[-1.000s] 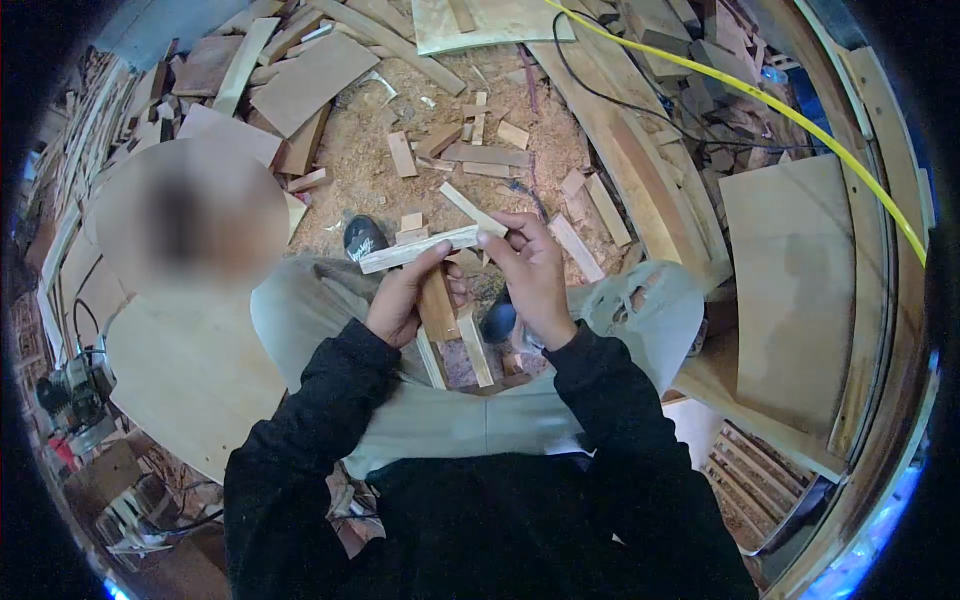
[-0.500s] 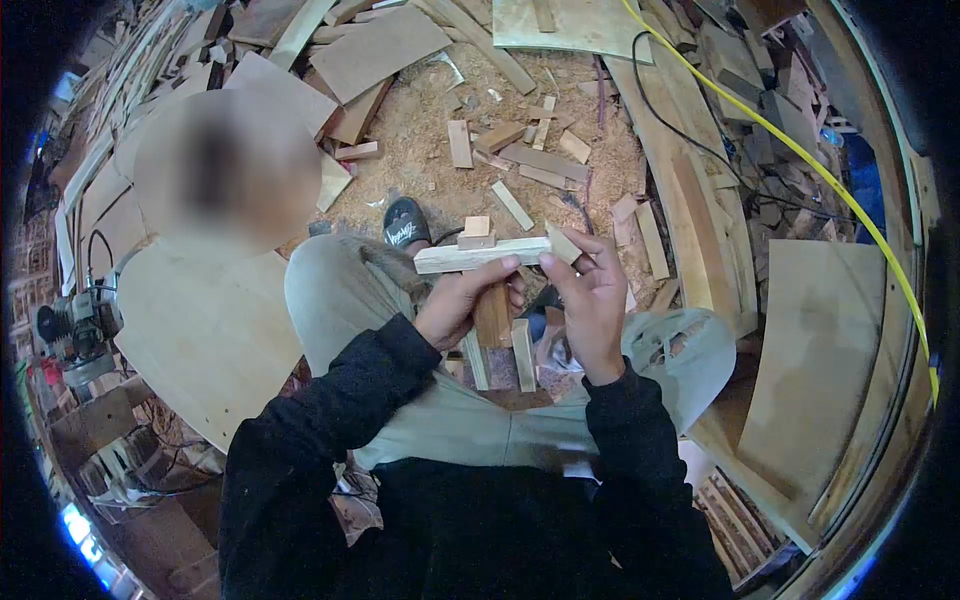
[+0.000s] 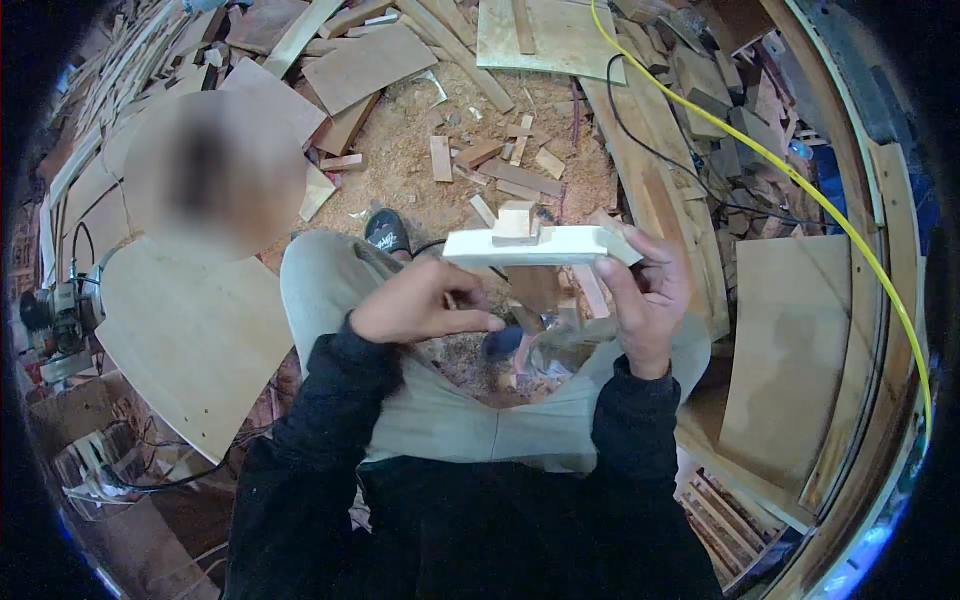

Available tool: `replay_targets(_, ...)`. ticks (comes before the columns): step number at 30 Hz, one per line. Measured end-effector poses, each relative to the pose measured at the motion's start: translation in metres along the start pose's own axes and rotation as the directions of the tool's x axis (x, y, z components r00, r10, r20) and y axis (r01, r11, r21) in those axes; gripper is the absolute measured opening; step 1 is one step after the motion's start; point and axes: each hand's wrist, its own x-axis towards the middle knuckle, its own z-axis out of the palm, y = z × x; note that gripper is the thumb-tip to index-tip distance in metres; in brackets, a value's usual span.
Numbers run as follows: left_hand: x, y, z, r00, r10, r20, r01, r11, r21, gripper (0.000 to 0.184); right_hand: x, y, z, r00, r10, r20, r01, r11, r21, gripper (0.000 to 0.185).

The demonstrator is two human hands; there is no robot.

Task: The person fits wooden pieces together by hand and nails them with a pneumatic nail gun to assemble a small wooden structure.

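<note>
Above my knees, my right hand [image 3: 645, 295] grips a pale wooden bar [image 3: 570, 243] by its angled right end, thumb below and fingers behind. Small wood blocks [image 3: 516, 222] sit on top of the bar, near its middle. Apart from the bar, below its left end, my left hand [image 3: 425, 305] has loosely curled fingers and a stretched thumb, with nothing seen in it. A darker brown piece of wood [image 3: 535, 288] shows under the bar; whether they touch, I cannot tell.
Wood offcuts [image 3: 515, 172] lie on the sawdust-covered floor ahead. A rounded plywood sheet [image 3: 195, 345] is at left, beside a motorised machine [image 3: 65, 315]. A yellow hose [image 3: 790, 172] curves along the right over long planks [image 3: 665, 190]. A person with a blurred head is at left.
My left hand has let go of the bar and moved left and down. With the bar, my right hand has shifted right. The camera view has also shifted slightly.
</note>
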Motion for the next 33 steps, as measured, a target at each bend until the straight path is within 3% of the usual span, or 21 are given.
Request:
replay_targets(1,-0.009,-0.007,-0.002,1.0,0.006,-0.003,-0.006,1.0,-0.002,0.045,0.0,-0.005,-0.004,0.998,0.044,0.037,-0.042,0.998,-0.036,0.03)
replay_targets(2,-0.018,-0.015,-0.003,0.982,0.094,-0.165,-0.122,0.977,-0.174,0.045,-0.001,-0.01,-0.005,0.999,0.038,0.039,-0.037,0.999,-0.039,0.03)
replay_targets(4,-0.023,-0.004,-0.006,0.925,0.156,-0.346,-0.271,0.91,-0.313,0.045,0.002,-0.02,-0.003,0.991,0.001,0.137,0.004,0.999,-0.035,0.03)
replay_targets(5,-0.019,0.008,-0.002,0.769,0.258,-0.585,-0.43,0.886,-0.175,0.044,0.003,-0.028,-0.004,0.989,-0.008,0.147,0.014,0.999,-0.036,0.03)
replay_targets(6,-0.013,0.025,-0.002,0.543,0.355,-0.761,-0.54,0.842,0.007,0.043,0.006,-0.035,-0.005,0.972,0.005,0.234,0.018,0.995,-0.098,0.03)
replay_targets(9,0.009,0.062,0.01,0.379,0.545,-0.748,-0.549,0.783,0.293,0.039,0.019,-0.068,0.002,0.913,-0.024,0.406,0.122,0.969,-0.216,0.032)
replay_targets(11,0.019,0.059,0.016,0.683,0.504,-0.53,-0.516,0.845,0.138,0.041,0.033,-0.096,0.004,0.829,-0.06,0.557,0.321,0.865,-0.385,0.032)
replay_targets(16,0.032,0.059,0.029,0.622,0.541,-0.565,-0.655,0.756,0.002,0.038,0.048,-0.123,0.005,0.787,-0.011,0.617,0.327,0.855,-0.402,0.032)
replay_targets(18,0.029,0.064,0.03,0.623,0.524,-0.58,-0.661,0.75,-0.032,0.04,0.05,-0.135,0.003,0.703,0.022,0.711,0.372,0.841,-0.393,0.037)
replay_targets(20,0.027,0.068,0.028,0.655,0.522,-0.547,-0.654,0.754,-0.062,0.04,0.046,-0.149,0.005,0.717,0.013,0.697,0.401,0.81,-0.428,0.042)
replay_targets(23,0.023,0.085,0.025,0.57,0.594,-0.568,-0.711,0.703,0.022,0.04,0.039,-0.164,0.006,0.776,0.046,0.629,0.336,0.814,-0.473,0.056)
replay_targets(26,0.027,0.089,0.021,0.557,0.644,-0.525,-0.745,0.667,0.028,0.04,0.036,-0.177,0.0,0.783,0.023,0.622,0.312,0.85,-0.425,0.057)
replay_targets(28,0.022,0.1,0.02,0.558,0.655,-0.51,-0.757,0.654,0.012,0.04,0.036,-0.184,-0.006,0.797,0.045,0.602,0.291,0.845,-0.449,0.053)
replay_targets(30,0.017,0.108,0.02,0.561,0.655,-0.507,-0.753,0.658,0.016,0.038,0.035,-0.182,-0.011,0.78,-0.072,0.622,0.381,0.843,-0.38,0.045)
replay_targets(33,0.015,0.113,0.02,0.584,0.663,-0.468,-0.748,0.664,0.007,0.038,0.033,-0.183,-0.015,0.77,-0.127,0.625,0.436,0.82,-0.371,0.036)
